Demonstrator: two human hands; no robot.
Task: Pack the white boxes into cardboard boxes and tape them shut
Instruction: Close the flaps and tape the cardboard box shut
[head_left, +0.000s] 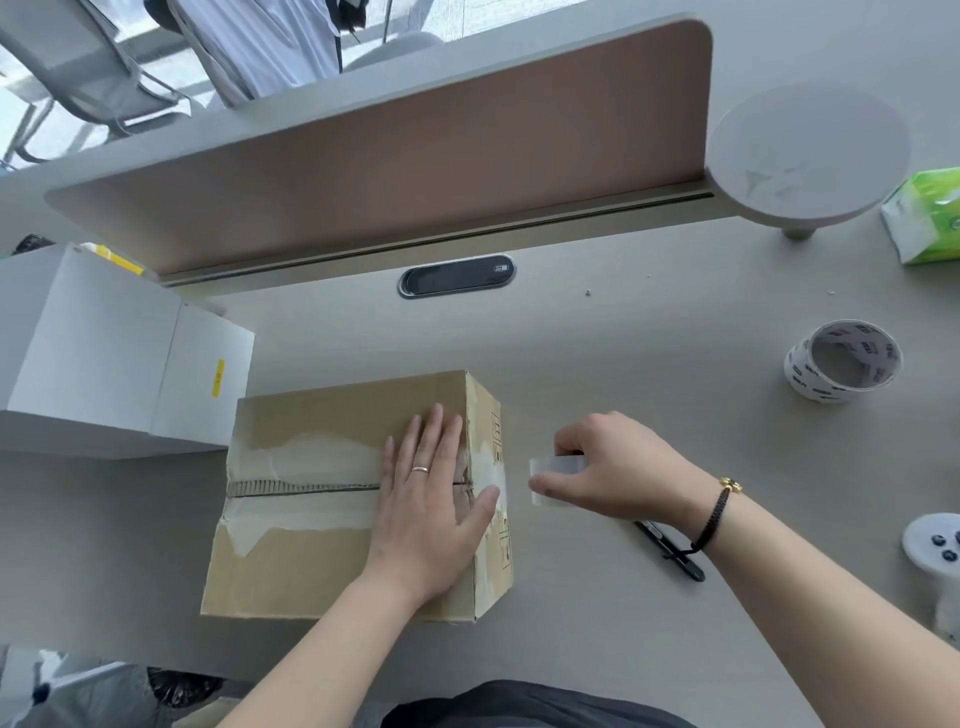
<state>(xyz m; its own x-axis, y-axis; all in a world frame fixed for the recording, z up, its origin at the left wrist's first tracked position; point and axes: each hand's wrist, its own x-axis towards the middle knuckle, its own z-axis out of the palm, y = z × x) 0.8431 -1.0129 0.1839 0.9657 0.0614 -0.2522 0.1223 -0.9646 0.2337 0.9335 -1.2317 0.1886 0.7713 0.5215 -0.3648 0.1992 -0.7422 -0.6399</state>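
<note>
Cardboard box, seam running left-right

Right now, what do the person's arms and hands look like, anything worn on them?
Both forearms are bare, no sleeves in view. The left hand wears a thin band ring on one finger. The right hand has no ring that shows; its wrist carries a black cord bracelet with a small gold charm.

Desk w/ cardboard box, tape roll.
</note>
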